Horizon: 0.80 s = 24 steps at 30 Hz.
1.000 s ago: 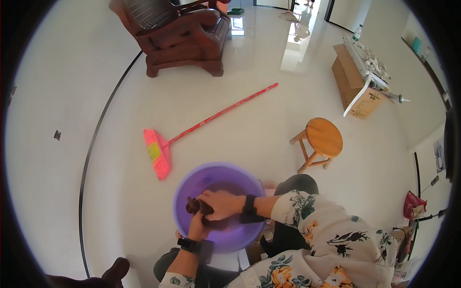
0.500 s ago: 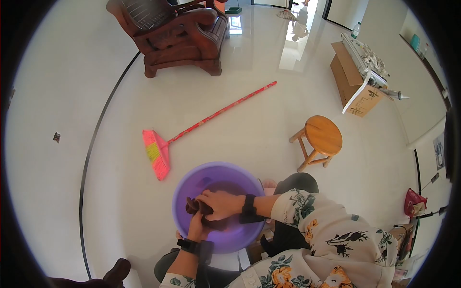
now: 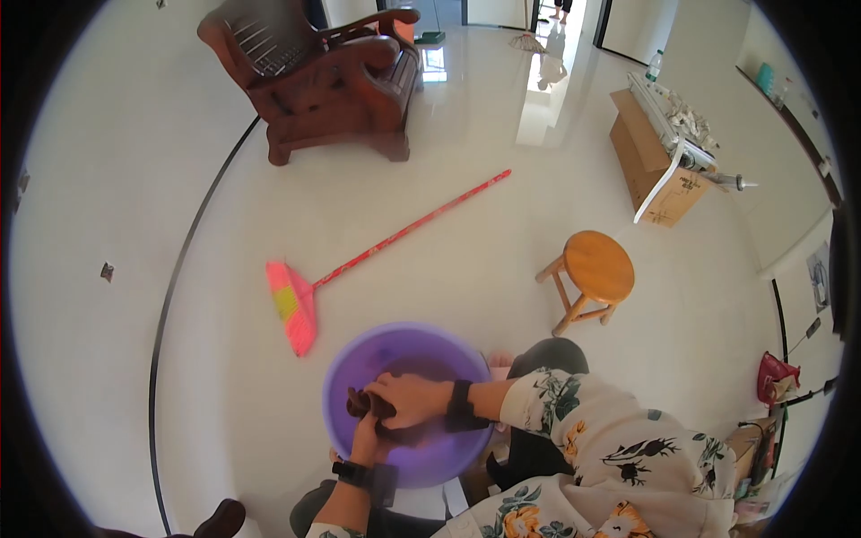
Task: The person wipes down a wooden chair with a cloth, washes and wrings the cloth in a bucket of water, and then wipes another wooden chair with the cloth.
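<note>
A purple basin [image 3: 336, 381] stands on the floor in front of me, with murky water [image 3: 430, 369] inside. Over it, both my hands are closed on a bunched dark brown cloth [image 3: 359, 403]. My right hand [image 3: 408, 399] reaches across from the right and grips the cloth from above. Below it, my left hand [image 3: 366, 438] holds the lower part, its fingers partly hidden by the cloth. Part of the cloth hangs toward the water. A dark band with a device sits on each wrist.
A pink broom [image 3: 294, 309] with a red handle lies on the floor beyond the basin. To the right stands a round wooden stool [image 3: 598, 267]. Farther off are a carved wooden armchair [image 3: 336, 103] and a loaded cardboard box [image 3: 639, 161]. A person's feet [image 3: 558, 16] show in the doorway.
The view has tilted upward slightly, so the basin, broom and stool sit lower in it. Both hands keep their hold on the cloth, with little visible shift. Feet now show in the doorway.
</note>
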Each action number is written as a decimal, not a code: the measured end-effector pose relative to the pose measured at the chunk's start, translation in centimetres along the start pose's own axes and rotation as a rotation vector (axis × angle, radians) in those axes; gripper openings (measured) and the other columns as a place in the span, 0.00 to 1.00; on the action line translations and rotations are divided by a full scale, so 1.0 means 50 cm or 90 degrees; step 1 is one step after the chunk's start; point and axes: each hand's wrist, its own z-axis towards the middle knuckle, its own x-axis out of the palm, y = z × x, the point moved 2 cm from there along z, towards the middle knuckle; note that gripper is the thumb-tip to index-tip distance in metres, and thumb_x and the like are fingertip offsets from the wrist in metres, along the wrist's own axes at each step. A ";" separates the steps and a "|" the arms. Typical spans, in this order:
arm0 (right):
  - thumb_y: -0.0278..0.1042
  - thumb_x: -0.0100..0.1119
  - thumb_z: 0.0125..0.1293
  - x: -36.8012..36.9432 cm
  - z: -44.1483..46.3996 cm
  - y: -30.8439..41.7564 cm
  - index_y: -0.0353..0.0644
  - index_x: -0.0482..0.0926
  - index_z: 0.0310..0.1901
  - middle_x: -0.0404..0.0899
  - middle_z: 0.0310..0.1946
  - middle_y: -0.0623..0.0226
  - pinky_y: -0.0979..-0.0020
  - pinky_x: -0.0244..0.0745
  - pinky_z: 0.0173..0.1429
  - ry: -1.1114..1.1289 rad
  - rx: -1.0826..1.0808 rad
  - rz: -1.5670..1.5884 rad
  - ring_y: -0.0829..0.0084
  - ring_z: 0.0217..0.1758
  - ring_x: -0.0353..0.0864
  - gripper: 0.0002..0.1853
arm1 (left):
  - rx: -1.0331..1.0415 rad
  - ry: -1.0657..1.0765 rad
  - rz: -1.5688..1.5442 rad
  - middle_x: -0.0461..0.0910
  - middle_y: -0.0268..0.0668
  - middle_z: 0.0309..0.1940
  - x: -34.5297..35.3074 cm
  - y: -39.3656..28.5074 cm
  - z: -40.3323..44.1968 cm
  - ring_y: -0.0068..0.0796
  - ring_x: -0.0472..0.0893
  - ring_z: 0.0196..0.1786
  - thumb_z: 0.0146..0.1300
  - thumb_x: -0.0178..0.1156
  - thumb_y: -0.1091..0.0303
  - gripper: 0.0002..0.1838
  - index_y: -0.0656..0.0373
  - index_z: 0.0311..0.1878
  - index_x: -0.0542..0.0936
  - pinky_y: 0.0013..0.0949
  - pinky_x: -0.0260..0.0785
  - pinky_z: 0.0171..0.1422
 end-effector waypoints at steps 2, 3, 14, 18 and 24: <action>0.45 0.60 0.52 0.000 0.000 0.001 0.42 0.64 0.59 0.70 0.48 0.49 0.55 0.72 0.51 -0.006 -0.003 0.003 0.46 0.47 0.75 0.33 | 0.012 -0.006 0.016 0.66 0.42 0.61 0.002 -0.001 0.001 0.43 0.68 0.64 0.70 0.45 0.57 0.26 0.60 0.67 0.59 0.50 0.68 0.61; 0.45 0.60 0.52 0.000 -0.002 0.004 0.42 0.64 0.59 0.70 0.48 0.49 0.55 0.71 0.52 -0.009 -0.001 0.010 0.45 0.47 0.75 0.33 | 0.024 -0.008 0.004 0.67 0.42 0.61 -0.001 0.002 0.006 0.41 0.68 0.63 0.70 0.45 0.58 0.26 0.62 0.66 0.60 0.45 0.67 0.62; 0.44 0.60 0.51 0.004 0.007 -0.006 0.41 0.64 0.58 0.70 0.47 0.49 0.53 0.71 0.49 -0.005 -0.006 0.004 0.46 0.46 0.75 0.33 | -0.019 0.018 -0.013 0.68 0.43 0.60 -0.023 0.004 0.017 0.40 0.71 0.61 0.72 0.43 0.56 0.24 0.61 0.64 0.63 0.44 0.67 0.62; 0.44 0.61 0.51 -0.003 0.003 0.003 0.41 0.64 0.58 0.70 0.47 0.49 0.54 0.71 0.49 -0.012 -0.001 -0.003 0.46 0.46 0.75 0.33 | 0.036 0.028 0.018 0.69 0.41 0.59 -0.037 0.016 0.039 0.41 0.73 0.59 0.68 0.47 0.52 0.25 0.56 0.64 0.64 0.51 0.70 0.58; 0.44 0.60 0.51 -0.001 0.001 0.007 0.41 0.63 0.59 0.69 0.48 0.48 0.54 0.71 0.49 -0.007 -0.016 -0.008 0.46 0.46 0.75 0.34 | 0.025 0.020 0.059 0.69 0.40 0.59 -0.035 0.014 0.024 0.42 0.72 0.60 0.67 0.47 0.50 0.26 0.53 0.64 0.65 0.54 0.69 0.59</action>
